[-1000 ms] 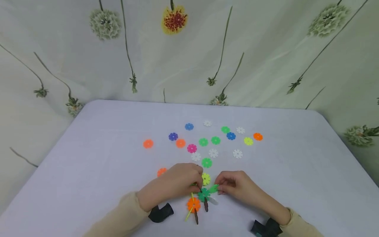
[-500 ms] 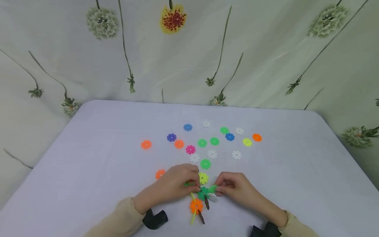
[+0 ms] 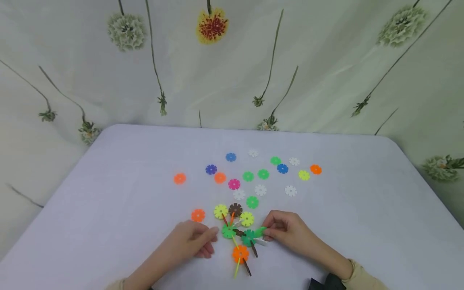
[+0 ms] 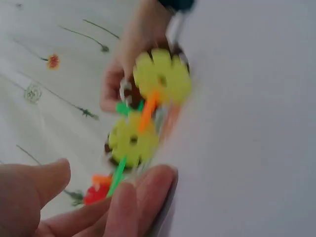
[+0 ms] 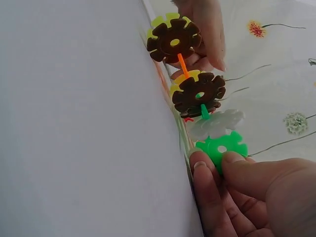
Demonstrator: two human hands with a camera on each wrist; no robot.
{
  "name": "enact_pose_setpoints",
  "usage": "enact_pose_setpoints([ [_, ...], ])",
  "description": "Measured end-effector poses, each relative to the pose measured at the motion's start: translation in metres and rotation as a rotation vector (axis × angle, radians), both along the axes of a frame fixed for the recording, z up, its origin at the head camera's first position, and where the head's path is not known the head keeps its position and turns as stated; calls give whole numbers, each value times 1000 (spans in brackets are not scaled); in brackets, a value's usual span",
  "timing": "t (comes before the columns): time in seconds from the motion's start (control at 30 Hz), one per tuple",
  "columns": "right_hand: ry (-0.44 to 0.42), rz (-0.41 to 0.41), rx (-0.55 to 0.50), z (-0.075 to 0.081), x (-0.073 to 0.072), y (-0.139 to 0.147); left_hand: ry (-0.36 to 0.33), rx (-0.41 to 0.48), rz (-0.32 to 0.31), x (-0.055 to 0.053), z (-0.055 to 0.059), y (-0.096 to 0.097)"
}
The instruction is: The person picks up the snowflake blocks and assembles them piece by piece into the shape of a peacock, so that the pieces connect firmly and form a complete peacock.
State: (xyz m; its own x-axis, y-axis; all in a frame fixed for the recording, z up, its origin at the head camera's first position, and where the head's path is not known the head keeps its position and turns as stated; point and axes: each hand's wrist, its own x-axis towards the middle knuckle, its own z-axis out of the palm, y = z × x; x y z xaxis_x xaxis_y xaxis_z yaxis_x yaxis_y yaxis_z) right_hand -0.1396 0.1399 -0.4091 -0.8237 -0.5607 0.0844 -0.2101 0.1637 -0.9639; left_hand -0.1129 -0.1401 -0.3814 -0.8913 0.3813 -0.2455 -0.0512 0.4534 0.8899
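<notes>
A joined build of notched plastic discs lies at the front middle, including a green disc [image 3: 229, 231], an orange disc [image 3: 241, 254], a brown disc [image 3: 235, 210] and a yellow disc [image 3: 247, 218]. Several more discs stand edge-on between them. My right hand [image 3: 293, 231] pinches a bright green disc [image 5: 236, 143] at the build's right side, thumb on its face. Just behind that disc in the right wrist view is a white disc [image 5: 217, 124]. My left hand [image 3: 195, 239] is apart from the build on its left, fingers loosely bent and holding nothing.
Loose discs lie spread beyond the build, among them a pink disc [image 3: 234, 184], a purple disc [image 3: 211, 169] and a white disc [image 3: 291, 191]. An orange disc [image 3: 198, 215] lies just above my left hand. A flower-patterned cloth [image 3: 232, 80] hangs behind the table [image 3: 108, 193].
My left hand has let go of the build and drawn back to the left, uncovering its upper-left discs. The right hand keeps its pinch on the bright green disc.
</notes>
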Motion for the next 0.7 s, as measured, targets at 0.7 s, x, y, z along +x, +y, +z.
enact_pose_setpoints([
  [0.7, 8, -3, 53, 3, 2, -3, 770, -304, -63, -6, -4, 23],
])
